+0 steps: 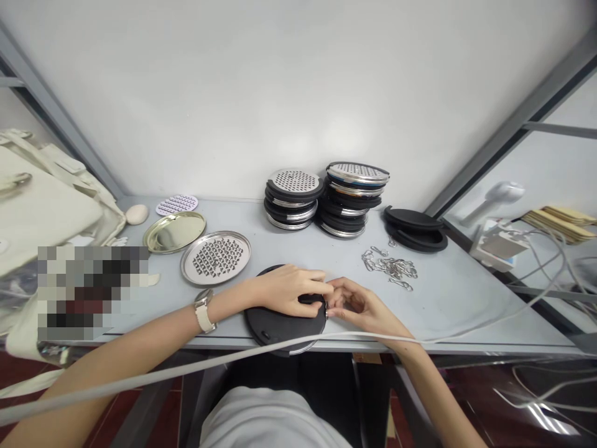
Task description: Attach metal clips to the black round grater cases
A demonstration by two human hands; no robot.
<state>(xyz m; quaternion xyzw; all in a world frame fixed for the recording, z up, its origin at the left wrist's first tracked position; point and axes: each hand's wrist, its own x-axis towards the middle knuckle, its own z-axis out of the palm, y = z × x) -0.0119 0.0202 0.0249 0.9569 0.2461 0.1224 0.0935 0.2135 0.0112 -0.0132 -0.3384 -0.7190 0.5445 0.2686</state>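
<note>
A round black case (285, 325) lies at the table's front edge, overhanging it slightly. My left hand (291, 290) rests across the top of the case, thumb and fingers closed on its right side. At that same right edge, my right hand (357, 305) pinches a small shiny metal clip (326, 310) between thumb and fingers; most of the clip is hidden. To the right lies a loose pile of metal spring clips (394, 267). On the left side are a round silver grater plate (216, 257) and a shiny gold-toned round plate (175, 232).
Two stacks of black-rimmed round graters, left (295, 199) and right (354, 199), stand near the wall. Black round parts (415, 227) sit at right. A white cable (233, 359) crosses in front. A cream bag (46, 193) is at left, beside an egg-shaped object (137, 214).
</note>
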